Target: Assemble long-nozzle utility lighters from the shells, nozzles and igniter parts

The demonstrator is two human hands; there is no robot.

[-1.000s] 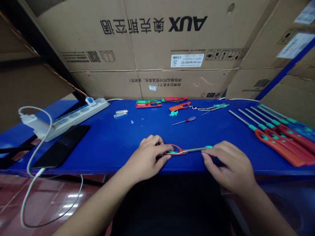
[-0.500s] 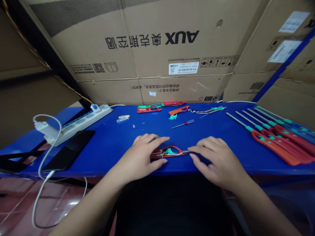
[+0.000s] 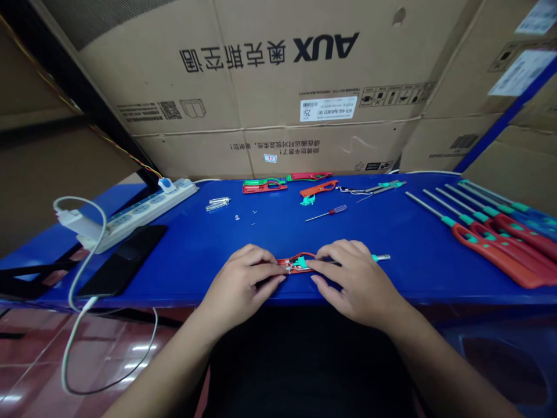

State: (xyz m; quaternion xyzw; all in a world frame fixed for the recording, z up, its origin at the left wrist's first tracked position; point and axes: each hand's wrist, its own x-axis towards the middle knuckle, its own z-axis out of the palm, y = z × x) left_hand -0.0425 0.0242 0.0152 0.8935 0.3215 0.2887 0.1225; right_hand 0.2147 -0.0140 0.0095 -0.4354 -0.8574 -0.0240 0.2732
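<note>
Steadying the shell (image 3: 282, 262), both hands meet low in the centre of the frame, over the near edge of the table (image 3: 195, 249). The shell lies open side up, its long axis running left to right, nearly in line with that edge. Its closed grip end runs in under the left hand (image 3: 243, 284); the rod (image 3: 383, 257) points to the right and comes out beyond the right hand (image 3: 354, 281).

The trigger (image 3: 301, 263) sits in the shell between the two sets of fingertips, nearer the right hand: it lies just left of the right index fingertip, which touches or almost touches it. The left fingertips are at the shell, a little left of the trigger. The left index finger and thumb are close together; whether they pinch a part or only brace the shell, I cannot tell. The right index finger and thumb stand slightly apart, with the thumb on the near side; the other fingers curl over the rod, and their hold is hidden.

Above the hands, right of centre, lie a screwdriver (image 3: 338, 209) and a loose trigger (image 3: 308, 201), with an orange shell (image 3: 319, 188) behind. Lighters (image 3: 500, 255) fan out at the right; a phone (image 3: 124, 261) lies at the left.
</note>
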